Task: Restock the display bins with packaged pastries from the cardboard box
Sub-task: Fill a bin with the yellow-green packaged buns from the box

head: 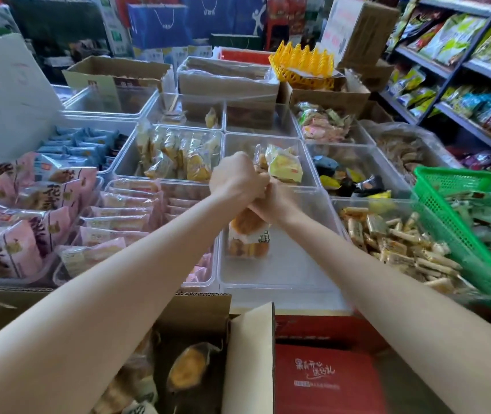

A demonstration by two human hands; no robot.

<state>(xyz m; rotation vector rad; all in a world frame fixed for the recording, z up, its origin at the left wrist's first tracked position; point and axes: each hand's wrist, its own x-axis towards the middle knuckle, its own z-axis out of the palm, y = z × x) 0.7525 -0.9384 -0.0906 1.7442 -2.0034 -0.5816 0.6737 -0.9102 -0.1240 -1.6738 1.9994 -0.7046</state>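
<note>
Fingers of both hands curled, left hand (236,177) and right hand (272,201) together gripping a packaged pastry (248,234), exact pinch blurred | pastry hangs over a clear bin (283,273); cardboard box (196,312) nearest, more pastries inside | farther bin (268,138) holds yellow packs

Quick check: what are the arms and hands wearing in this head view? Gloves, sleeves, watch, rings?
Nothing visible. Both forearms are bare up to the bottom frame edge, so no sleeves show. The left hand and right hand have no gloves. No watch, band or bracelet at either wrist. The fingers are bunched together and partly hidden, so rings cannot be ruled out.
</note>
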